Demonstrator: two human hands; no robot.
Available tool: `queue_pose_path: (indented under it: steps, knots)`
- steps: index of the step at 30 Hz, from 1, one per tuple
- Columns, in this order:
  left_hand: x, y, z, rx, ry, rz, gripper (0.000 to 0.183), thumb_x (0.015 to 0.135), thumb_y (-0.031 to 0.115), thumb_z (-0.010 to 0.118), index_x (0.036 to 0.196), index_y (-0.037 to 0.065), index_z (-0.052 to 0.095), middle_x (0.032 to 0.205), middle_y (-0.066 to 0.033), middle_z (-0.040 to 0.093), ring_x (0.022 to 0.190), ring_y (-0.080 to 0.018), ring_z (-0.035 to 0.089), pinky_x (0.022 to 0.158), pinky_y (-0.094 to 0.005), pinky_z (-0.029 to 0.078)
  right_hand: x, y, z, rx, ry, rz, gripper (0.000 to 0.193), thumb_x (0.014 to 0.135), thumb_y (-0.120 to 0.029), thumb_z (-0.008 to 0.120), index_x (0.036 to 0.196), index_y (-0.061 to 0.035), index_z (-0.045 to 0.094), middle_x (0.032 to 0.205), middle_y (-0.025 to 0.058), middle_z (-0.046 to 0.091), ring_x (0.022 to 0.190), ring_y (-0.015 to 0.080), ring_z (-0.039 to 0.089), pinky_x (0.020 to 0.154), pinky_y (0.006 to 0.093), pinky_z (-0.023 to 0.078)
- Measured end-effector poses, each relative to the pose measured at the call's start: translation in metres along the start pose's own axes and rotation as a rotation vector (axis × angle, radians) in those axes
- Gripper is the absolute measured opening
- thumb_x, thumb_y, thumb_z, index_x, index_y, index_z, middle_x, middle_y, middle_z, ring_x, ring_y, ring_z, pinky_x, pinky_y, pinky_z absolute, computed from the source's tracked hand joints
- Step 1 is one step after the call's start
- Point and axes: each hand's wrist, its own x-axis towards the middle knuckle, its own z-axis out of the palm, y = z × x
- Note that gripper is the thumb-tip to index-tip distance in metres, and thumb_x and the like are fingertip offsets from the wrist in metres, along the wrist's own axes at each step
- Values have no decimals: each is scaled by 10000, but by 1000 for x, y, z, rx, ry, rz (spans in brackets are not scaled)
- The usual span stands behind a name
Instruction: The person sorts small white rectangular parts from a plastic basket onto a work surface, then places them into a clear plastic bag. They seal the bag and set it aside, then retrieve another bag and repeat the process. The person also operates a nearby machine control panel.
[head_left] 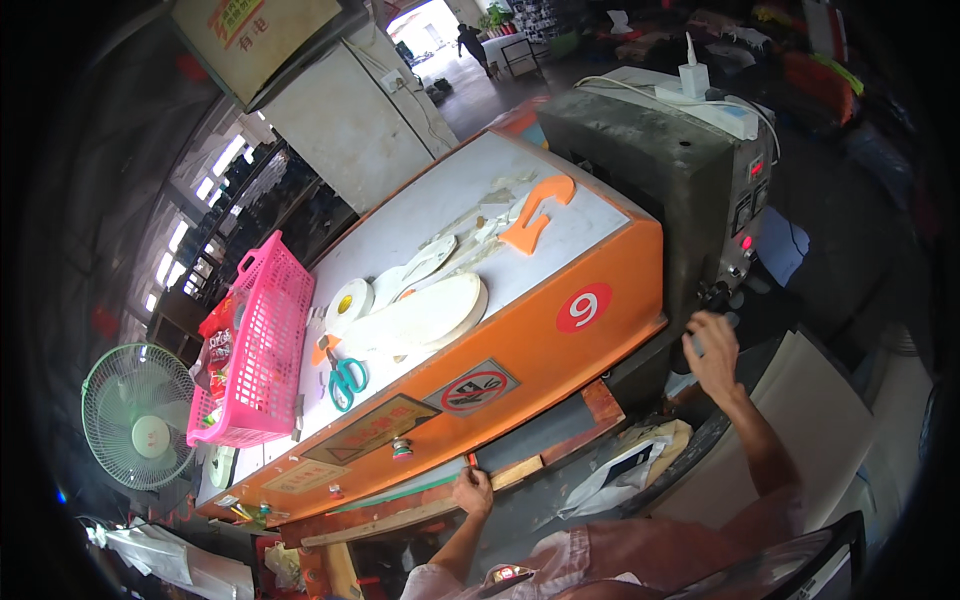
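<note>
My left hand (473, 491) is closed at the front edge of the orange machine (560, 265), beside a light wooden strip (518, 472). A small red piece (472, 460) stands up at its fingertips; what the fingers grip is mostly hidden. Out to the right, my right hand (713, 352) is raised, its fingers loosely curved and apart, with no held thing visible. It is just below the dark knobs (716, 294) of a grey control box (665, 150) with lit red indicators. Below the orange front runs a slot with a dark flat board (545, 440).
On the machine's top lie teal-handled scissors (346, 383), a tape roll (350, 302), white oval pieces (430, 312) and an orange cutout (538, 213). A pink basket (262, 350) and a green fan (140, 418) stand left. Pale sheets (770, 440) lean at right. A person (472, 45) is far off.
</note>
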Motion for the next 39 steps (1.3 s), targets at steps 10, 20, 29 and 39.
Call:
queue_pose_path:
  steps: [10, 20, 29, 39]
  knots:
    - [-1, -5, 4, -2, 7, 26, 163, 879, 217, 631, 866, 71, 703, 741, -161, 668, 740, -391, 654, 686, -514, 510, 3, 45, -1, -172, -84, 244, 492, 924, -210, 709, 1336, 20, 572, 1372, 208, 561, 1202, 409, 559, 1021, 475, 452]
    - [0, -2, 0, 32, -35, -8, 174, 875, 225, 622, 873, 70, 701, 759, -174, 681, 734, -395, 665, 694, -523, 516, 8, 48, 3, -247, -112, 217, 736, 825, -189, 822, 1422, 30, 450, 1419, 209, 454, 1285, 421, 451, 1019, 494, 440]
    - [1, -2, 0, 69, -90, -69, 188, 877, 247, 620, 884, 81, 709, 756, -172, 698, 745, -394, 672, 703, -513, 521, 12, 84, -3, 103, -64, 922, 570, 1036, -474, 551, 1245, 49, 639, 937, 211, 718, 929, 454, 680, 866, 489, 528]
    - [2, -5, 1, 62, -80, -15, 184, 885, 242, 615, 872, 76, 693, 760, -158, 676, 758, -385, 664, 690, -511, 511, 7, 89, 6, 701, -191, 1161, 682, 1016, -586, 540, 1128, 75, 664, 973, 205, 738, 874, 312, 728, 786, 396, 565]
